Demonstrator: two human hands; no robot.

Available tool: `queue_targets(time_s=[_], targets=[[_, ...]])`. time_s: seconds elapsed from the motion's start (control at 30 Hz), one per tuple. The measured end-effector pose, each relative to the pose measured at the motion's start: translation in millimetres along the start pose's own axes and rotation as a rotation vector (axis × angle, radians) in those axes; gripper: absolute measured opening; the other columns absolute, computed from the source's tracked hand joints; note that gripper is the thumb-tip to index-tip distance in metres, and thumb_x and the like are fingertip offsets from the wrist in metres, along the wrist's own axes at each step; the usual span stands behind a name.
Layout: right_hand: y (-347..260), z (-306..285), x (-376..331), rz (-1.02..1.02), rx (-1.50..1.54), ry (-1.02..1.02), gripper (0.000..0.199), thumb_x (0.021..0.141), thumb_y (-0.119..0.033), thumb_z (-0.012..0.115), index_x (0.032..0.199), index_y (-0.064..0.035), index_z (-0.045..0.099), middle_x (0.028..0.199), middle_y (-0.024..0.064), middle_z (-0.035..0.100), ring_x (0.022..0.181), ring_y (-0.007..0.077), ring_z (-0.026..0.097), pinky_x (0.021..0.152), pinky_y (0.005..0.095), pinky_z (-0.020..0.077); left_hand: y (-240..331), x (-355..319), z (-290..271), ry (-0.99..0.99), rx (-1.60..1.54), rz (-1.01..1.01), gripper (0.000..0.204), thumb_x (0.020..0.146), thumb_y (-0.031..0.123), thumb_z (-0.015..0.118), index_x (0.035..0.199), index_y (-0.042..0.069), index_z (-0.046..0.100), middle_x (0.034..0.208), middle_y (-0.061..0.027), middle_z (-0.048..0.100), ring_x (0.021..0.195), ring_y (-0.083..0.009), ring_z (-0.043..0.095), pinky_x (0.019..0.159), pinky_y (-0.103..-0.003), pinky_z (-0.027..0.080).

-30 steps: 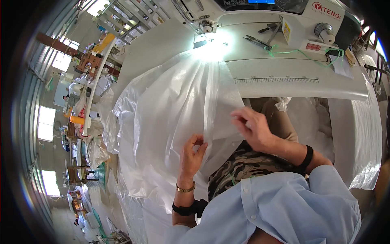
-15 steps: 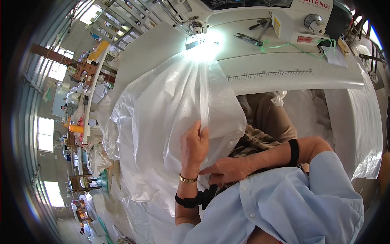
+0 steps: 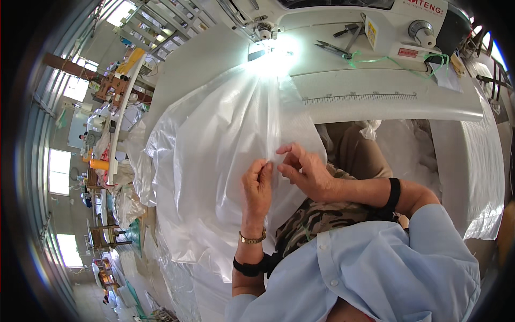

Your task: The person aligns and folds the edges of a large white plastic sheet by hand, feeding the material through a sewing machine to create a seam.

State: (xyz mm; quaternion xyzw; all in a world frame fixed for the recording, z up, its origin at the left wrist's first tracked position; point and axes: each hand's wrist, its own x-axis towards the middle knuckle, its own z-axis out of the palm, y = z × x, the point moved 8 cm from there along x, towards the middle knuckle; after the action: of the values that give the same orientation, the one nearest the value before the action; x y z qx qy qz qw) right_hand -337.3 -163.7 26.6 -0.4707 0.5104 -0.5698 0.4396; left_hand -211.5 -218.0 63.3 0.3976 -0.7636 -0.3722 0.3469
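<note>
A large sheet of clear plastic film [image 3: 214, 177] drapes from the white desk [image 3: 386, 104] down over the person's lap, bunched into a fold that runs from the near middle up to the needle area of the white sewing machine [image 3: 343, 21] at the far edge, where a lamp glares on the film.

The left hand [image 3: 258, 185] is closed in a pinch on that fold, thumb and fingertips pressed together on the film. The right hand [image 3: 306, 172] lies just beside it to the right, its fingers curled and touching the same fold; whether it truly grips the film cannot be told.

On the machine's body, to the far right, sit a small upright yellow label [image 3: 371, 33] and a low red rectangular label [image 3: 407, 53], with a grey knob [image 3: 424, 29] beyond them. Scissors [image 3: 332, 48] and a loose green thread [image 3: 375, 60] lie on the machine bed. A printed ruler strip [image 3: 359, 98] runs along the desk's near edge. A white woven sack [image 3: 477, 177] hangs at the right.
</note>
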Motion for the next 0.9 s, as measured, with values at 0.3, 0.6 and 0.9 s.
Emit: queue_targets(time_s=[0.3,0.6,0.9], targets=[[34,0,10,0.125,0.320,0.057,0.014,0.096,-0.015,0.064,0.102,-0.0076,0.054,0.077,-0.0025,0.054,0.064,0.0062,0.051,0.057,0.0213,0.0435,1,-3,6,-0.052,-0.061,-0.045,0.016,0.096,0.011,0.064,0.086,0.000,0.060,0.067,0.0086,0.041,0.062,-0.0030,0.032,0.052,-0.022,0.027],[19,-9,3,0.081,0.678,-0.035,0.009,0.096,-0.011,0.062,0.090,-0.0070,0.057,0.082,-0.0025,0.057,0.077,0.0057,0.059,0.070,0.0238,0.0509,-27,-2,4,-0.021,-0.266,-0.203,0.016,0.089,0.016,0.073,0.086,0.002,0.065,0.070,0.0092,0.054,0.062,0.0000,0.043,0.052,-0.018,0.031],[12,-25,1,-0.046,0.552,-0.072,0.006,0.095,-0.007,0.061,0.092,-0.0044,0.057,0.085,-0.0012,0.058,0.078,0.0064,0.056,0.075,0.0246,0.0513,5,16,-13,0.015,-0.126,-0.108,0.018,0.091,0.016,0.070,0.081,0.003,0.063,0.062,0.0067,0.052,0.052,-0.0005,0.040,0.046,-0.019,0.033]])
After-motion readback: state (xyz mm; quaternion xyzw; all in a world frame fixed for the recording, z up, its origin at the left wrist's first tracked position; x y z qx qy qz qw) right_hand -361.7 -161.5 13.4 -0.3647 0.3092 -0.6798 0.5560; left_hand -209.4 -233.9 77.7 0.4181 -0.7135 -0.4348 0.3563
